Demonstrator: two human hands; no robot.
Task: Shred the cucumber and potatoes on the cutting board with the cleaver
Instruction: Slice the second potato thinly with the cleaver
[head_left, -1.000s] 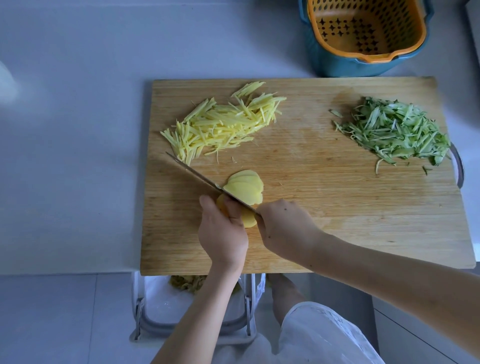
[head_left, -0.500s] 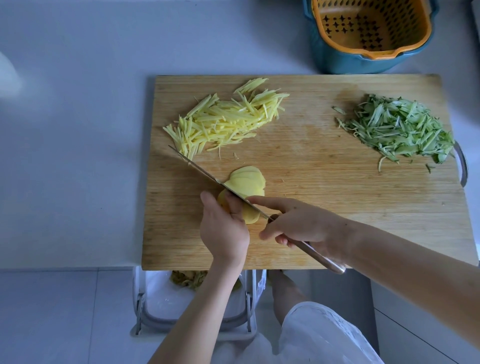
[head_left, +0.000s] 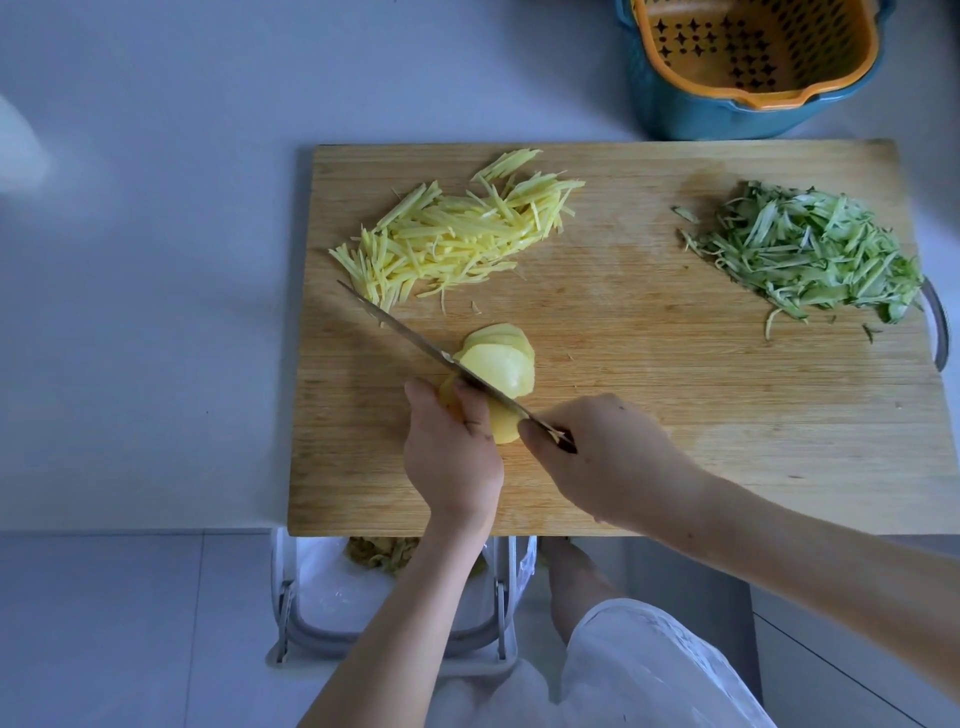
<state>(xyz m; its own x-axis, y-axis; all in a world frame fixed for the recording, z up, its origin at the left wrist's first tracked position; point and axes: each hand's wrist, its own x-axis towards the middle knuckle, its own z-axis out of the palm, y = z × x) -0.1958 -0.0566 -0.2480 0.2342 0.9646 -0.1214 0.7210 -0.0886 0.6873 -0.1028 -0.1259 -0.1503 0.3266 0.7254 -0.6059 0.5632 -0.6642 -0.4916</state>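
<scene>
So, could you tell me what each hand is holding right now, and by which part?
The right hand grips the cleaver by its handle, where it meets the blade. The left hand holds the potato, fingers curled over its uncut end.

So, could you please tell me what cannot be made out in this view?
Head view:
- Cleaver handle: wrapped by the right hand.
- Uncut potato piece: mostly under the left hand.
- Orange basket: far side cut off by the top edge.
- Bin below: partly behind the cutting board.
</scene>
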